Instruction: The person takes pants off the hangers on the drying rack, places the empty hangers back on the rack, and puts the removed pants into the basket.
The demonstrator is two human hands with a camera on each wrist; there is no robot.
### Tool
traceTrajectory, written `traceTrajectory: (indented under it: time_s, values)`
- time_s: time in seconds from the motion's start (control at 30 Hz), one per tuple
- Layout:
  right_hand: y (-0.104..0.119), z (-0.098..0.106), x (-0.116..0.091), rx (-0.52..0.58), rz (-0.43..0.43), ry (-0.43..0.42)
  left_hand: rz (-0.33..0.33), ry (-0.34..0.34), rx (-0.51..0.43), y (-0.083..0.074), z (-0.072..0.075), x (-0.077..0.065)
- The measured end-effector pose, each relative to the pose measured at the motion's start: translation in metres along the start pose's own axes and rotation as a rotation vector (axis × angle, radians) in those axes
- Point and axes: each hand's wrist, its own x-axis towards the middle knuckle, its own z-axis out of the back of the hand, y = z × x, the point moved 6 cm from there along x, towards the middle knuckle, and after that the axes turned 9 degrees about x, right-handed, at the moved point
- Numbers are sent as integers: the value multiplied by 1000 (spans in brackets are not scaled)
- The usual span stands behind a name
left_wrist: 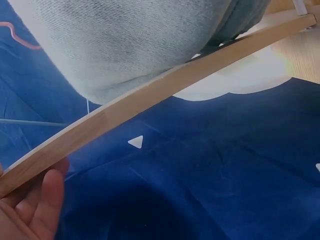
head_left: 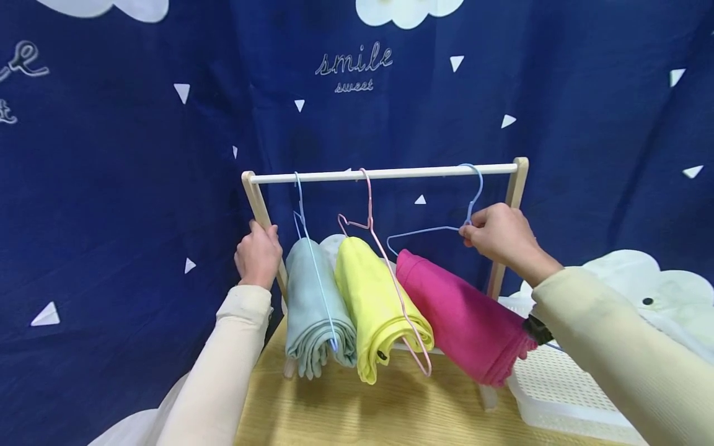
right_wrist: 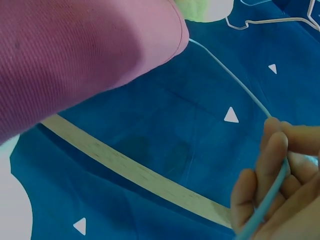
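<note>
My right hand (head_left: 502,238) pinches a blue hanger (head_left: 424,231) just below its hook, which loops over the white rail (head_left: 413,173). A magenta cloth (head_left: 457,313) drapes over that hanger, slanting down to the right. My left hand (head_left: 258,254) grips the left wooden post of the rack (head_left: 258,201); in the left wrist view its fingers curl around the post (left_wrist: 105,120). Between my hands a grey-blue cloth (head_left: 315,303) hangs on a light-blue hanger (head_left: 301,214), and a yellow cloth (head_left: 379,303) on a pink hanger (head_left: 370,198).
The rack stands on a wooden table (head_left: 346,415). A white perforated basket (head_left: 569,384) sits at the right, partly behind my right sleeve. Behind everything hangs a dark blue curtain (head_left: 139,186) printed with clouds and triangles. The right post (head_left: 517,186) stands just behind my right hand.
</note>
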Motion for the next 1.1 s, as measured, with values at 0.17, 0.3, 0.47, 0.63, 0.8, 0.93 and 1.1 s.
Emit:
traceTrajectory:
  time_s: [0.17,0.3,0.47,0.63,0.8,0.93,1.1]
  values:
    - [0,0,2,11,-18,33,7,-6,-8,0,1,1]
    - [2,1,2,-18,1,25,15,-4,-16,0,2,2]
    - [2,1,1,-35,32,-10,27,22,-23,1,1,0]
    - [-1,2,-3,-13,24,-27,35,37,-21,0,0,-1]
    - [-3,0,-3,15,-5,0,53,48,-14,0,-2,-2]
    - [-3,1,-2,15,-23,18,56,47,-18,0,-2,-2]
    - [-2,3,0,9,-23,34,64,40,-30,0,-1,-1]
